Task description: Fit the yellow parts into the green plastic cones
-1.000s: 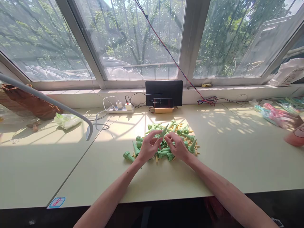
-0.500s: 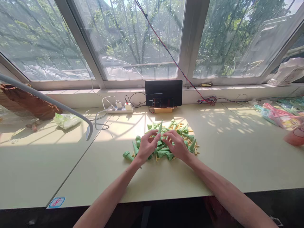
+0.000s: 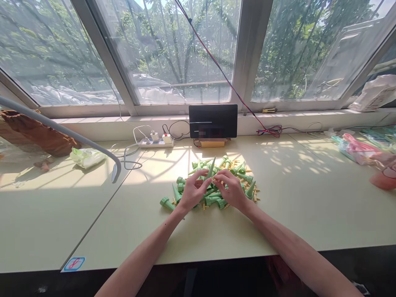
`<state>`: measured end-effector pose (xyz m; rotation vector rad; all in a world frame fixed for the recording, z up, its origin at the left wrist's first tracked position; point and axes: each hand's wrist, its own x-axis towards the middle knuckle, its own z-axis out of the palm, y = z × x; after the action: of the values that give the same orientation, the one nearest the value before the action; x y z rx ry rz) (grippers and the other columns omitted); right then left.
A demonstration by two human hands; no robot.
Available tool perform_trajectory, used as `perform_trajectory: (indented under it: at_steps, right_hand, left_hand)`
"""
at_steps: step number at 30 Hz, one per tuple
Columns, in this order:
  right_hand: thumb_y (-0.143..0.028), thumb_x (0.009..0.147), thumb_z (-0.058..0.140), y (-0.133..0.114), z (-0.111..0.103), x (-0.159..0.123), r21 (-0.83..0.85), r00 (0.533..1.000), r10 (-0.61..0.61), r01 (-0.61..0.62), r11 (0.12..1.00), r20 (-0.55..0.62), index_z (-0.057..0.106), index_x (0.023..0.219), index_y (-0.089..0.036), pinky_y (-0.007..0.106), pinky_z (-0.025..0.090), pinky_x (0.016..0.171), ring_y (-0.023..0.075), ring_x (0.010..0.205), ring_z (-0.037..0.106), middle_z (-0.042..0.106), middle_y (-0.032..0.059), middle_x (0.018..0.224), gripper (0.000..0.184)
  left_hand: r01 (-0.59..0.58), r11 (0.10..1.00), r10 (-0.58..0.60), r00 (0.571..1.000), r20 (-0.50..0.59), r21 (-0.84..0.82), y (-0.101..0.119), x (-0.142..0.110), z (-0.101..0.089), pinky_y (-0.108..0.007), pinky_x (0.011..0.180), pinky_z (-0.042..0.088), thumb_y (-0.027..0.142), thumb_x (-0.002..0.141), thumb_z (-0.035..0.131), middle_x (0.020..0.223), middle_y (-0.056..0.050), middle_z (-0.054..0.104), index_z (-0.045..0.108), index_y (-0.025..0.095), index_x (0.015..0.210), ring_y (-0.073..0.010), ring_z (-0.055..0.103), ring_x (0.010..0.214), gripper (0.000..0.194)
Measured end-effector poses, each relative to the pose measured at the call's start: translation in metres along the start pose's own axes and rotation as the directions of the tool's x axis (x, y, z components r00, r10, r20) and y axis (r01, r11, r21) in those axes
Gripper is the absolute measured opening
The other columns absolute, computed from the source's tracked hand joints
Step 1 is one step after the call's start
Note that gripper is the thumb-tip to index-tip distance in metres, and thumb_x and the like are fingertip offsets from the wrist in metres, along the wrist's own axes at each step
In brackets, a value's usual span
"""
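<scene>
In the head view, my left hand pinches a green cone-shaped plastic watering spike between thumb and fingers, its point upward. My right hand is close beside it, fingers bent together at the spike's lower part. What its fingertips pinch is too small and hidden to name. Beneath both hands lies a pile of similar green spikes with ribbed caps. Small yellow T-shaped pieces are mixed in, mostly at the pile's right and back.
A dark tablet stands behind the pile, with an orange-brown block before it. To its left lies a power strip with cables. A grey curved bar reaches in from the left. Plastic-wrapped goods sit at right.
The spike in my left hand swung from leaning right to nearly upright, then tilted slightly right again. My right fingertips drew back a little and came close to it again.
</scene>
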<state>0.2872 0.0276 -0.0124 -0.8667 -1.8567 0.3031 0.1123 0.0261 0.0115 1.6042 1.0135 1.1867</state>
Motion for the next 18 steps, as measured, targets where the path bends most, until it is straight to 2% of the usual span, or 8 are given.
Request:
perform_trajectory:
  at_steps: [3, 7, 13, 18]
  right_hand:
    - [-0.026, 0.095, 0.053, -0.002, 0.000, 0.001, 0.069, 0.999, 0.046, -0.046, 0.997, -0.004, 0.065, 0.091, -0.020, 0.026, 0.050, 0.062, 0.0147, 0.072, 0.058, 0.061, 0.0062, 0.091, 0.013]
    - [-0.028, 0.093, 0.055, -0.006, -0.002, 0.003, 0.170, 0.992, 0.128, -0.127, 0.977, 0.006, 0.065, 0.083, -0.020, 0.026, 0.049, 0.060, 0.0157, 0.073, 0.057, 0.061, 0.0047, 0.082, 0.016]
    - [-0.033, 0.092, 0.057, -0.007, -0.003, 0.007, 0.322, 0.956, 0.292, -0.290, 0.901, 0.044, 0.061, 0.071, -0.019, 0.025, 0.045, 0.058, 0.0141, 0.066, 0.052, 0.056, 0.0012, 0.070, 0.026]
    - [-0.036, 0.091, 0.058, -0.008, -0.003, 0.008, 0.346, 0.951, 0.304, -0.303, 0.888, 0.054, 0.061, 0.070, -0.018, 0.026, 0.043, 0.057, 0.0136, 0.062, 0.051, 0.056, 0.0006, 0.067, 0.028]
  left_hand:
    - [-0.048, 0.999, 0.048, 0.999, 0.021, -0.002, -0.005, 0.001, 0.000, -0.015, 0.039, 0.043, 0.039, 0.086, 0.066, 0.093, -0.006, 0.063, 0.062, 0.019, 0.117, -0.0050, 0.053, 0.051, 0.037]
    - [-0.118, 0.993, 0.118, 0.992, 0.046, -0.007, -0.012, 0.002, -0.001, -0.016, 0.041, 0.048, 0.037, 0.087, 0.064, 0.103, -0.006, 0.060, 0.065, 0.022, 0.115, -0.0048, 0.057, 0.054, 0.032]
    - [-0.165, 0.986, 0.163, 0.982, 0.092, 0.011, -0.013, 0.003, -0.001, -0.016, 0.042, 0.049, 0.034, 0.090, 0.060, 0.108, -0.006, 0.056, 0.066, 0.023, 0.116, -0.0041, 0.058, 0.054, 0.028]
    - [-0.161, 0.982, 0.151, 0.984, 0.093, 0.100, -0.004, 0.002, -0.001, -0.019, 0.045, 0.052, 0.035, 0.092, 0.057, 0.108, -0.006, 0.058, 0.063, 0.023, 0.121, -0.0058, 0.060, 0.057, 0.031]
